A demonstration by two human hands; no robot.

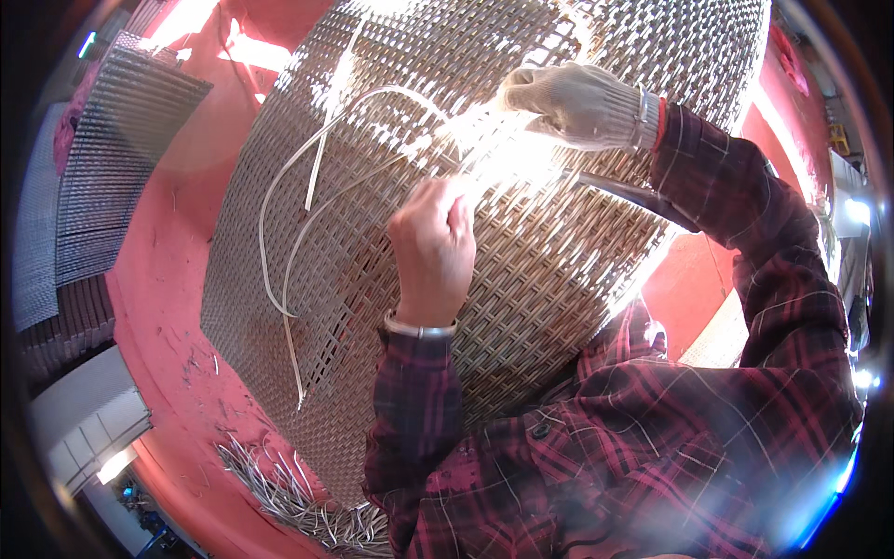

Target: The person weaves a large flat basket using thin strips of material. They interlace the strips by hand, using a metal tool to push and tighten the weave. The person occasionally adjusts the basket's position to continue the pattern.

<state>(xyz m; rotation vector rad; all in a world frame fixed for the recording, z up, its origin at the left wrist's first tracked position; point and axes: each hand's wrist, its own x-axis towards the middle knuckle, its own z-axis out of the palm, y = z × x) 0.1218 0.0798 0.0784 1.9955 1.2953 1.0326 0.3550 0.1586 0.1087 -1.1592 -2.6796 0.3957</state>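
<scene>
fingers [438, 200] of the bare left hand [430, 247] are curled shut on a pale strip [279, 196] mid woven panel [372, 307], w/ gloved right hand [577, 102] pressed near its top edge, grip unclear.

seemingly no packages or signs

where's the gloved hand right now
In the head view the gloved right hand is at upper right, resting on the woven mat, just above and right of the bare left hand.
</scene>
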